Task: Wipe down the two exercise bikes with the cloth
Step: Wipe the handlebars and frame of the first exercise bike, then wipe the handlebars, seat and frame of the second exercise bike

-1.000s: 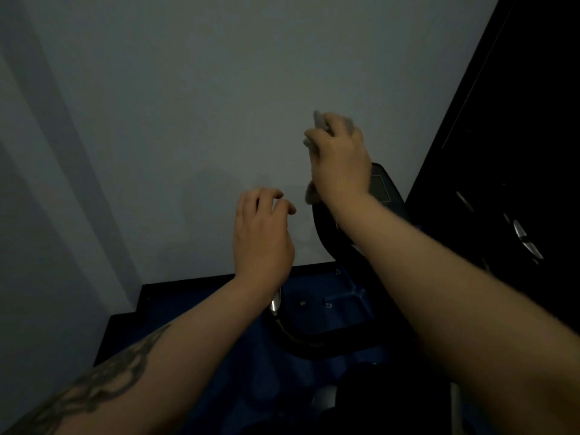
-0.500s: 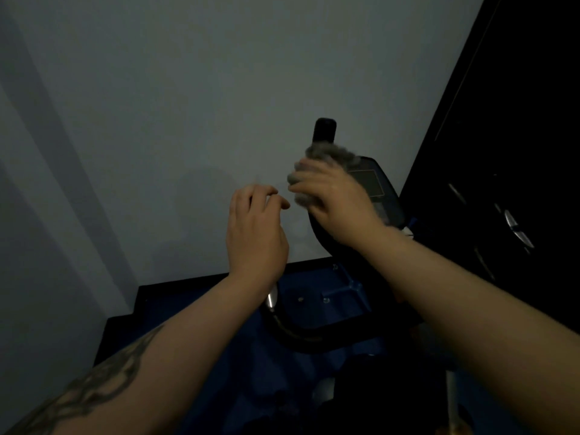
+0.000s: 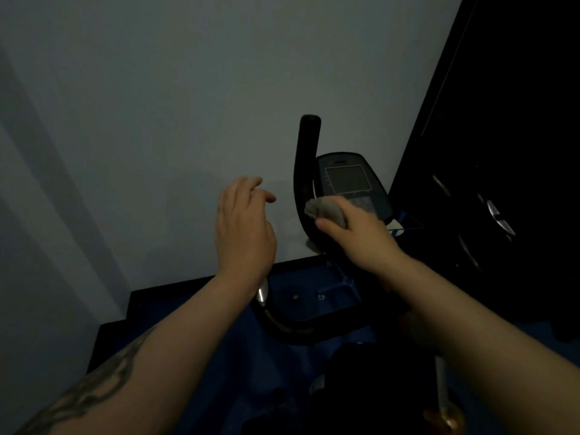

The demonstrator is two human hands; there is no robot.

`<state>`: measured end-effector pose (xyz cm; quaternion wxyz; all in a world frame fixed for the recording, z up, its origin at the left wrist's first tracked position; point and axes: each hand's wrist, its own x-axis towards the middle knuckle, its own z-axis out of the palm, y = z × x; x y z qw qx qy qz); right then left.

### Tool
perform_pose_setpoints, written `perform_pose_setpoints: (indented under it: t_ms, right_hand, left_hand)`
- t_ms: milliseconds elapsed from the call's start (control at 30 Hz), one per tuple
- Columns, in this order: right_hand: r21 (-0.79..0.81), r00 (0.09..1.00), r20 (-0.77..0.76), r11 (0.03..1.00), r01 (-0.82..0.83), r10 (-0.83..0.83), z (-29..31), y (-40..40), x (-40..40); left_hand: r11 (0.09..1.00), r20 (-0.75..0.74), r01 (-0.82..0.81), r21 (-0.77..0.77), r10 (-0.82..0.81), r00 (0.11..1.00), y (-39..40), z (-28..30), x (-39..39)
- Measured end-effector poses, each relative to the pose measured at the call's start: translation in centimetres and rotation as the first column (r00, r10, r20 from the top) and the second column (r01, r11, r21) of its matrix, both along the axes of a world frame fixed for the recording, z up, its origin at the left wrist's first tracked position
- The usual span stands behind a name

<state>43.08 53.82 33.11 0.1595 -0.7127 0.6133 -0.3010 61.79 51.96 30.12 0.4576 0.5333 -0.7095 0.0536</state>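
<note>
Low on the upright handlebar (image 3: 303,171), beside the console (image 3: 346,180), our right hand (image 3: 361,237) pinches the cloth (image 3: 326,210) around it, so we should squeeze evenly while sliding, left hand (image 3: 243,227) loosely spread, empty.

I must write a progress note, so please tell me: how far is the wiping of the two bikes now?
Done: nothing can be judged finished; the dim picture shows no wiped surface. In hand: the right hand grips the cloth around the lower part of the black handlebar, beside the console; the left hand hovers open. Left: the rest of this bike; a second bike is not clearly visible.
</note>
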Motion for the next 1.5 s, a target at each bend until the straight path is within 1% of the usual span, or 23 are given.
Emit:
perform_pose_setpoints:
  t_ms: [67,167,300,400,500,567,633,700,733,800,867,900,933,967,1067,1100,1167,1233,1300,1333,1400,1433,1500]
  right_hand:
    - [0.056,1.0,0.018,0.998,0.001,-0.002,0.3,-0.4,-0.2]
    - [-0.024,0.996,0.091,0.999,-0.021,0.023,-1.1,1.1,0.9]
    - [-0.069,1.0,-0.011,0.997,-0.019,0.018,-1.4,4.6,-0.7]
    - [-0.065,0.999,0.036,0.997,-0.029,0.031,-1.0,7.7,-1.8]
    - [0.019,0.997,0.077,0.999,-0.029,0.028,-0.7,10.3,-2.0]
    - [0.059,0.976,0.217,0.998,-0.01,-0.003,0.0,11.6,-1.6]
    - [0.072,0.914,0.405,0.997,-0.034,0.002,0.8,13.2,-0.4]
    - [0.089,0.846,0.529,0.987,-0.131,0.065,0.7,15.7,2.1]
    - [0.083,0.834,0.539,0.979,-0.187,0.113,0.1,17.3,3.5]
    - [0.042,0.873,0.447,0.969,-0.242,0.198,-2.1,20.8,6.1]
    - [-0.024,0.913,0.337,0.971,-0.237,0.231,-4.4,24.1,7.8]
    - [-0.027,0.914,0.341,0.975,-0.222,0.218,-5.2,25.5,8.2]
    - [-0.007,0.902,0.379,0.976,-0.219,0.205,-5.8,26.6,8.4]
    - [0.03,0.886,0.423,0.974,-0.224,0.191,-6.3,27.6,8.5]
    - [0.137,0.875,0.446,0.951,-0.277,0.191,-8.2,29.7,9.0]
    - [0.198,0.853,0.494,0.934,-0.296,0.166,-8.8,30.3,9.3]
    - [0.31,0.746,0.665,0.892,-0.329,0.044,-9.6,31.5,10.5]
    - [0.357,0.652,0.756,0.869,-0.344,-0.052,-10.2,32.8,12.4]
    - [0.388,0.596,0.795,0.85,-0.358,-0.112,-10.4,34.0,14.8]
    - [0.401,0.573,0.806,0.847,-0.349,-0.146,-10.5,34.6,16.0]
    - [0.437,0.539,0.81,0.849,-0.296,-0.228,-10.4,35.4,18.2]
    - [0.442,0.552,0.795,0.863,-0.245,-0.251,-10.3,35.7,19.0]
    - [0.43,0.607,0.742,0.896,-0.107,-0.284,-10.7,36.3,20.2]
  left_hand:
    - [1.0,-0.018,-0.014,0.0,0.014,1.0,0.0,0.1,-0.1]
    - [0.999,-0.068,-0.054,0.011,0.054,0.996,0.5,0.1,-0.2]
    - [0.994,-0.214,-0.071,0.078,0.086,0.973,1.7,-0.2,-0.1]
    - [0.981,-0.344,0.044,0.189,0.024,0.938,4.6,-2.1,-0.3]
    - [0.926,-0.375,0.25,0.282,-0.133,0.917,9.4,-4.2,-0.2]
    - [0.875,-0.448,0.365,0.319,-0.2,0.872,12.5,-4.8,0.5]
    - [0.832,-0.558,0.411,0.371,-0.155,0.816,15.5,-5.0,1.1]
    - [0.833,-0.65,0.394,0.389,-0.055,0.758,18.3,-4.8,1.8]
    - [0.84,-0.686,0.386,0.381,-0.024,0.728,19.7,-4.6,2.2]
    - [0.834,-0.732,0.412,0.367,-0.015,0.681,22.3,-4.5,3.5]
    - [0.789,-0.725,0.474,0.391,-0.053,0.687,24.8,-4.9,5.3]
    - [0.761,-0.701,0.498,0.415,-0.082,0.709,26.2,-5.3,6.1]
    - [0.733,-0.674,0.516,0.443,-0.107,0.731,27.4,-5.6,6.9]
    - [0.705,-0.655,0.528,0.472,-0.12,0.746,28.5,-5.8,7.6]
    - [0.647,-0.601,0.559,0.519,-0.189,0.777,31.2,-5.9,8.9]
    - [0.625,-0.578,0.574,0.529,-0.23,0.783,32.0,-5.9,9.2]
    - [0.563,-0.59,0.621,0.545,-0.269,0.761,33.2,-6.2,9.7]
    - [0.513,-0.661,0.664,0.544,-0.226,0.716,33.9,-6.8,10.5]
    - [0.501,-0.681,0.654,0.567,-0.163,0.714,34.2,-7.4,12.2]
    - [0.492,-0.677,0.646,0.584,-0.145,0.722,34.5,-7.7,13.3]
    - [0.48,-0.651,0.637,0.604,-0.164,0.741,35.2,-8.1,16.1]
    - [0.479,-0.637,0.633,0.608,-0.181,0.749,35.6,-8.3,17.6]
    - [0.48,-0.64,0.636,0.604,-0.183,0.746,36.3,-8.9,20.4]
